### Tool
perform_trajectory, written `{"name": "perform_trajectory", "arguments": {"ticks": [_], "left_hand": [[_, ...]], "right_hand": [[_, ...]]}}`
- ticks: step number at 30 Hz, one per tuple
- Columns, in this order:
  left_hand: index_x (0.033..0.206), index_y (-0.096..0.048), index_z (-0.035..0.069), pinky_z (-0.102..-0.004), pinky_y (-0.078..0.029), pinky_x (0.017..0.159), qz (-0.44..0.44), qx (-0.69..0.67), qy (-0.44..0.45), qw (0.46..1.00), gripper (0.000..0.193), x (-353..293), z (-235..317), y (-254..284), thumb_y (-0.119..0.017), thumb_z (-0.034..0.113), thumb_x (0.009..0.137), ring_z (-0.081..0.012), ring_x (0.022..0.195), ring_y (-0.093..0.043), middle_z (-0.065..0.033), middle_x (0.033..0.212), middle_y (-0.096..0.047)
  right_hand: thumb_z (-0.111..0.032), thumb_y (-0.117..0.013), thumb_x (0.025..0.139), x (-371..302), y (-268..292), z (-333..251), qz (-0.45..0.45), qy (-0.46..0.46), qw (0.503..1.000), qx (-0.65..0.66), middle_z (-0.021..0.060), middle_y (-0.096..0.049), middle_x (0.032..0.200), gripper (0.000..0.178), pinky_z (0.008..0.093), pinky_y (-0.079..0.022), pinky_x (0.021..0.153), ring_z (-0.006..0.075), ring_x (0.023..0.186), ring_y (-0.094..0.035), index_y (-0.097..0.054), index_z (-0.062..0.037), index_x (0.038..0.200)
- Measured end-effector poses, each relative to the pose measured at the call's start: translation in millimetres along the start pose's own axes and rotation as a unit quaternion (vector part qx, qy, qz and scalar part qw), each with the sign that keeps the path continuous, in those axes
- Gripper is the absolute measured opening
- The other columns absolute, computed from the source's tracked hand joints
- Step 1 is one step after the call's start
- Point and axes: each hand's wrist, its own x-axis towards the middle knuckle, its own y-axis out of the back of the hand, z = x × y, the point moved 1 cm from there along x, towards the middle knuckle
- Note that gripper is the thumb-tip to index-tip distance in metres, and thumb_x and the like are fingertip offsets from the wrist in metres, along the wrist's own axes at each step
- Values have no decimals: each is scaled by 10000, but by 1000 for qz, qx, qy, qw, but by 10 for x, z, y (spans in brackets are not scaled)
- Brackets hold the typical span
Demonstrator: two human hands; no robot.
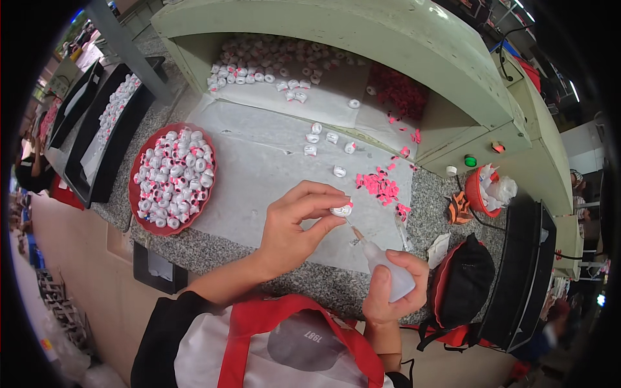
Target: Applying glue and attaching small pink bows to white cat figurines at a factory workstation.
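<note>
Between thumb and fingers, my left hand (291, 223) pinches a small white rounded piece (341, 210) with a bit of pink on it. My right hand (398, 284) is wrapped round a translucent white squeeze bottle (388, 268). The bottle's thin needle tip points up and left, close to the underside of the white piece; whether they touch I cannot tell. Several loose white pieces (339, 171) lie on the white paper (259, 174) beyond my hands. Right of them is a scattered heap of small pink pieces (380, 186).
A red scalloped tray (134, 200) full of white-and-pink pieces stands at left. A pale green metal housing (336, 26) spans the back, with more white pieces (259, 64) and pink pieces (398, 94) under it. At right are an orange basket (475, 194) and a black bag (466, 281).
</note>
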Motion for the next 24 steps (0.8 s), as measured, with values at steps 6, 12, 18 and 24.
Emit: {"name": "perform_trajectory", "arguments": {"ticks": [6, 12, 18, 24], "left_hand": [[977, -540, -43, -274, -513, 764, 38, -27, 48, 998, 281, -38, 40, -30, -580, -116, 709, -190, 909, -556, -133, 993, -515], [970, -538, -50, -276, -513, 766, 29, 15, 28, 999, 275, -43, 32, -23, -583, -116, 707, -191, 892, -563, -134, 980, -519], [959, -546, -51, -276, -515, 764, 28, 16, 26, 999, 270, -34, 30, -34, -586, -118, 701, -194, 889, -566, -137, 978, -516], [959, -549, -43, -275, -510, 771, 18, 47, 4, 999, 279, -34, 24, -5, -580, -130, 696, -194, 898, -563, -136, 987, -510]], "right_hand": [[-24, -615, 658, -5, -36, 27, -26, -14, 1000, -2, 106, -607, 728, 213, 258, -469, 524, 193, 568, -597, -535, 8, 853], [-28, -608, 671, 18, -36, 44, -33, -5, 999, -12, 108, -606, 731, 205, 259, -467, 523, 196, 571, -598, -533, 7, 858], [-23, -607, 671, 32, -42, 47, -39, -8, 999, -15, 105, -608, 733, 211, 264, -470, 524, 206, 568, -598, -524, 6, 862], [-14, -606, 666, 103, -59, 2, -72, 29, 997, -19, 96, -603, 720, 211, 274, -474, 518, 200, 559, -592, -521, 7, 859]]}}
